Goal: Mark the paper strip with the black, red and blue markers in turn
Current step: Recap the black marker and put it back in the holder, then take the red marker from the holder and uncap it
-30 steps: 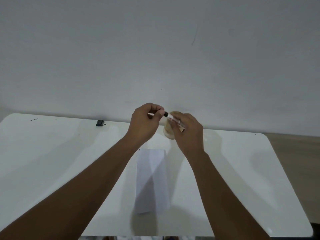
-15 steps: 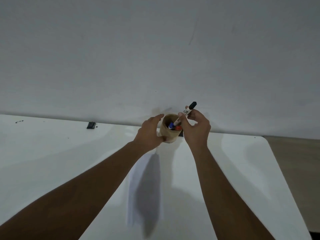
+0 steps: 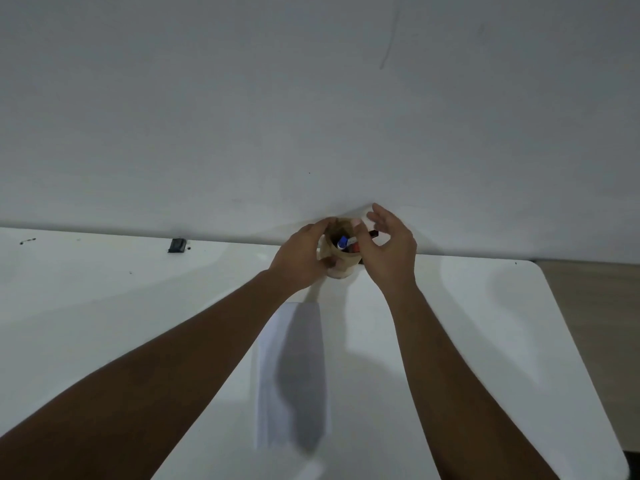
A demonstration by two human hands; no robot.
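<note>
Three markers are the things of the task, and they stand together in a small round brown cup (image 3: 341, 263) at the far edge of the table, close to the wall. Of the markers, a blue cap (image 3: 343, 242) shows clearly in the mouth of the cup, a bit of red (image 3: 354, 250) shows just beside it, and a black marker end (image 3: 373, 233) sticks out to the right behind the fingers. The left hand (image 3: 300, 261) is wrapped around the left side of the cup, with the fingers curled on its wall. The right hand (image 3: 389, 249) is over the right side of the cup with the fingers loosely spread and the thumb near the rim; whether it pinches any marker I cannot tell, because the fingers hide that place. The long white paper strip (image 3: 292, 375) lies flat on the table nearer to the person, between the two forearms, and a dark shadow falls across its middle. The strip is apart from the cup. The white table (image 3: 485, 341) has rounded corners on the right side. On its far left part lies a small black object (image 3: 177, 245), close to the wall, and a few dark specks (image 3: 27, 241) are further left. A plain pale wall (image 3: 311, 98) fills the upper part of the view, and a strip of brown floor (image 3: 595, 306) shows at the right of the table.
</note>
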